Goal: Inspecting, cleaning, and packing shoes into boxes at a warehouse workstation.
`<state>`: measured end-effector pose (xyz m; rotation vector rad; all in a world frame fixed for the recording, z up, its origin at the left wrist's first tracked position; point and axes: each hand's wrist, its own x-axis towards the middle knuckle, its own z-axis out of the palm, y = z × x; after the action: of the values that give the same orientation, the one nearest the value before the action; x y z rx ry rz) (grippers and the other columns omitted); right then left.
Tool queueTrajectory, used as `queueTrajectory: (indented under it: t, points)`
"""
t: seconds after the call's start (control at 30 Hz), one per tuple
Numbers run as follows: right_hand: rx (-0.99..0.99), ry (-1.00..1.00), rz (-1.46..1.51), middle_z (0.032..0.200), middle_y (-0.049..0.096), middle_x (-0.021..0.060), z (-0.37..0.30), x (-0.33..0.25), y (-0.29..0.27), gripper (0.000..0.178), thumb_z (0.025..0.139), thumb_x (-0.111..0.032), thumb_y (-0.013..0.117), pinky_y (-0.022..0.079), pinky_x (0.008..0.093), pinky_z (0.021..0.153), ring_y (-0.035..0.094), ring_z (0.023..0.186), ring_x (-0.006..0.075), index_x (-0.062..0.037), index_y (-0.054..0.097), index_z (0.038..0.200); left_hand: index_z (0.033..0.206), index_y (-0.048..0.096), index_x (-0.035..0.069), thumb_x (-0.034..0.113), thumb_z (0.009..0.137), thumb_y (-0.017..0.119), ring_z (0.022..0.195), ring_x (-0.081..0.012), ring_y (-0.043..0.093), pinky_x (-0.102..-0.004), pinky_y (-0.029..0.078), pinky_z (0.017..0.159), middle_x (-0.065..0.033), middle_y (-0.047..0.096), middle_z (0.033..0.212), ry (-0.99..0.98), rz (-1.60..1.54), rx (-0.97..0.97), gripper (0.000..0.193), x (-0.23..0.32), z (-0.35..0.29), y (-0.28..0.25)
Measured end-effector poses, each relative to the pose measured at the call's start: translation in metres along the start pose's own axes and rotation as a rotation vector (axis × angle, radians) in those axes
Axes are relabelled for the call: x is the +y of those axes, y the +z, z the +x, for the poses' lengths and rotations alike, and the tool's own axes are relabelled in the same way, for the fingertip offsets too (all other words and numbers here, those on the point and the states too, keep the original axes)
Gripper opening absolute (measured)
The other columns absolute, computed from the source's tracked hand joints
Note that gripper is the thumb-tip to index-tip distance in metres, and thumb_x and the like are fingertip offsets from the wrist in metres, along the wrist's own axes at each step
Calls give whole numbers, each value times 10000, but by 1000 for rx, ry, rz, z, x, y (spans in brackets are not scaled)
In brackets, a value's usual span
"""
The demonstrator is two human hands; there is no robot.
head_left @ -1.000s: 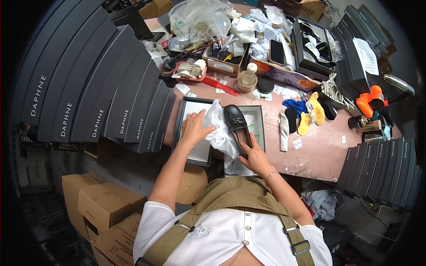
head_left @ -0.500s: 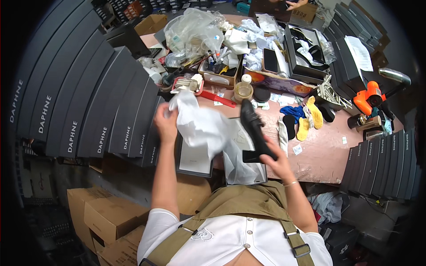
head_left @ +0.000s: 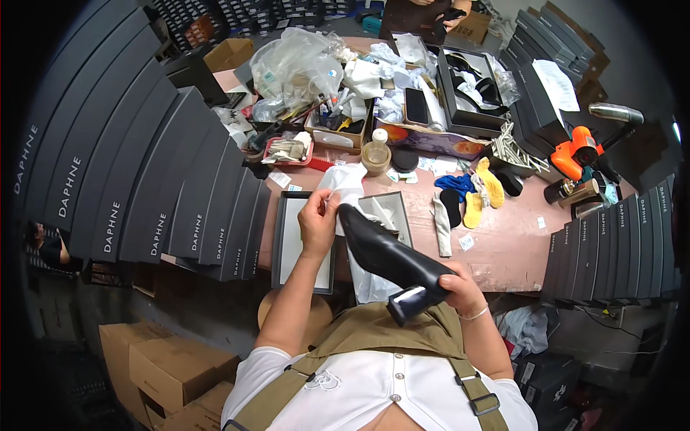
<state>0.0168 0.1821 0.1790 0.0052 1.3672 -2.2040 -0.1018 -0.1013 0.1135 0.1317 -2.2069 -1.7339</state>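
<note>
My right hand [head_left: 463, 289] is closed around the heel end of a black block-heeled shoe [head_left: 392, 253]. The shoe is tilted, with its toe up and to the left and its heel toward my body. In my closed left hand [head_left: 318, 224] is a bunched sheet of white tissue paper [head_left: 346, 181], right by the shoe's toe; whether the paper goes inside the shoe is hidden. Beneath the hands, a shallow grey box tray or lid [head_left: 285, 241] lies on the left. Beside it sits an open shoebox [head_left: 407, 219] with white tissue in it, partly covered by the shoe.
Tall stacks of grey shoeboxes [head_left: 154, 172] rise at the left, with a shorter stack [head_left: 611, 251] at right. Across the pink table [head_left: 503, 251] lie yellow insoles [head_left: 491, 188], a glass jar [head_left: 376, 154], an orange heat gun [head_left: 577, 156] and piled paper. Another person's hand [head_left: 454, 20] shows beyond.
The tissue, spread wide before, is now bunched at the shoe's toe. My left hand has moved right, toward the shoe. The shoe has turned and tilted, its toe now up-left.
</note>
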Motion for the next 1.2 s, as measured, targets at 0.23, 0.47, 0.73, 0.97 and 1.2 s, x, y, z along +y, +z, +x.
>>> queueTrajectory:
  t: [0.23,0.47,0.73,0.97,1.2]
  points:
    - [90,-36,-515,797,573,-7,20,-10,31,278,854,-232,647,405,235,656,487,735,78,35,645,933,921,616,-9,170,925,624,636,-42,433,-217,378,564,38,522,698,127,-43,244,179,20,-6,-43]
    - [273,-160,54,998,652,116,-35,-14,0,546,760,-308,684,493,264,758,624,836,148,120,593,1087,868,624,9,108,835,695,674,-112,540,-248,438,608,-39,598,822,78,25,32,127,6,-2,-13]
    - [182,-71,72,946,650,106,-33,-6,11,443,838,-281,629,483,254,730,613,818,141,104,604,1054,936,652,-19,111,892,654,655,-80,511,-218,417,586,0,588,760,52,-337,-4,137,30,-15,36]
    - [272,-84,459,1105,634,122,39,32,22,426,920,-318,545,531,428,844,627,1000,235,12,544,1190,926,623,17,55,861,642,611,-201,551,-298,445,573,-95,568,734,362,-50,-273,78,79,-45,5]
    - [299,-23,853,1005,671,139,13,60,-20,510,896,-514,483,547,277,570,669,829,312,-96,600,1164,912,626,-4,76,871,630,593,-185,554,-297,444,558,-92,588,741,343,157,-256,89,53,-21,14]
